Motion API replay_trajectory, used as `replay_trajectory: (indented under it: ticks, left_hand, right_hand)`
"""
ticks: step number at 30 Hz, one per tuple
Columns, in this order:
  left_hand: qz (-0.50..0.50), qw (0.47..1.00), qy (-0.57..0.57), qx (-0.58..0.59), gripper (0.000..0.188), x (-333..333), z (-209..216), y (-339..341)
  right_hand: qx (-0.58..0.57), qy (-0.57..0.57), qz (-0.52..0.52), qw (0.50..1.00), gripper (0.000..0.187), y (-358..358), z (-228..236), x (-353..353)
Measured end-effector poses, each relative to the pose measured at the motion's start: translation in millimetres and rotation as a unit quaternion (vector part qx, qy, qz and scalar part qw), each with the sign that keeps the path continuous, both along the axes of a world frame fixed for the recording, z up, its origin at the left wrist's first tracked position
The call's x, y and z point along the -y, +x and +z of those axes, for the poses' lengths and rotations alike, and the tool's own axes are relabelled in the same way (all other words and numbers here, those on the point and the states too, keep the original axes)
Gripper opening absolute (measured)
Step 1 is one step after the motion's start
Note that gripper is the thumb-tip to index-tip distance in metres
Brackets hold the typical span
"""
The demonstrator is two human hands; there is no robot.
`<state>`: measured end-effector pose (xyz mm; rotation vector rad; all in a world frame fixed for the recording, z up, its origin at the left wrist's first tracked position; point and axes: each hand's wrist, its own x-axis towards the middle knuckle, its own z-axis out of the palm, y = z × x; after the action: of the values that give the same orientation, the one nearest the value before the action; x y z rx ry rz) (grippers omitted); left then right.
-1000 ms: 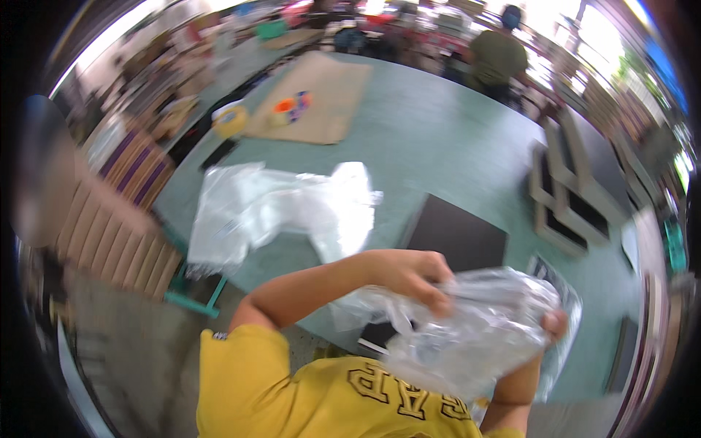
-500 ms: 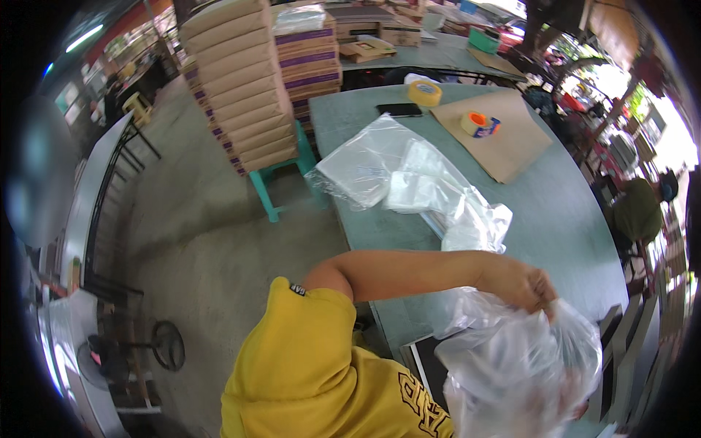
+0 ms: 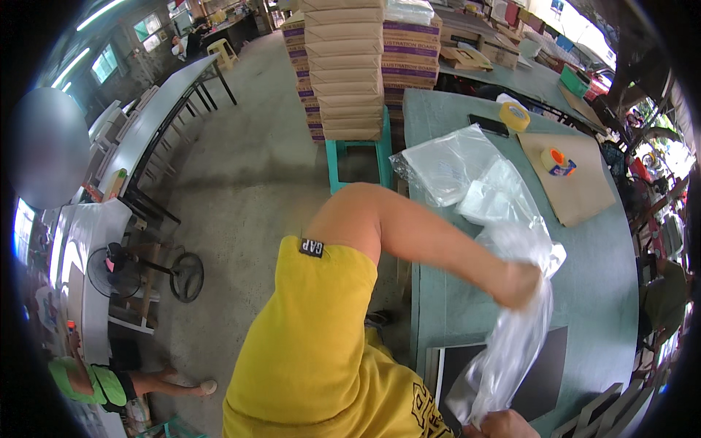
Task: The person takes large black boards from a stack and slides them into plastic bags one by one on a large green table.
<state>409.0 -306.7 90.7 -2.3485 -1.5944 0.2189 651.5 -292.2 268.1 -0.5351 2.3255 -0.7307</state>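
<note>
My left arm, in a yellow sleeve, reaches across to the right. Its hand (image 3: 520, 286), smeared by motion, is closed on the upper part of a clear plastic bag (image 3: 520, 336). At the lower edge my right hand (image 3: 505, 423) grips the bag's bottom end, partly cut off by the frame. Between the two hands the bag hangs stretched and bunched long and narrow. Beneath it a dark flat board (image 3: 551, 365) with a pale edge lies on the green table (image 3: 606, 292). More clear plastic bags (image 3: 453, 160) lie flat and crumpled just beyond my left hand.
Brown paper (image 3: 584, 193) carries an orange-cored tape roll (image 3: 558, 161); a yellow tape roll (image 3: 514, 117) and a black phone (image 3: 488, 125) sit behind. Wrapped packs (image 3: 343, 73) are stacked on a teal stool (image 3: 385, 157). A fan (image 3: 115, 269) and a person in green (image 3: 87, 381) are at left.
The bag has gone from a wide, puffed shape to a narrow, stretched one. My left hand has slid along it, and my right hand now shows. The view has turned left.
</note>
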Motion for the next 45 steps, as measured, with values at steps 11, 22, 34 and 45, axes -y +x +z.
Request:
replay_trajectory:
  ticks: [11,22,34,45]
  left_hand:
    - [0.0,0.99,-0.109,0.09,0.013,56,84,42]
    - [0.012,0.678,-0.516,0.523,0.025,62,113,39]
    - [0.078,0.849,-0.039,0.521,0.037,-163,-28,68]
    - [0.059,0.833,-0.125,0.535,0.03,-217,-14,61]
  right_hand:
    - [0.043,0.454,-0.163,0.875,0.045,46,-56,-87]
    - [-0.384,0.031,-0.786,0.483,0.032,90,-52,-83]
    - [-0.238,0.169,-0.822,0.489,0.047,177,-196,-164]
    - [-0.195,0.232,-0.799,0.52,0.026,168,-210,-220]
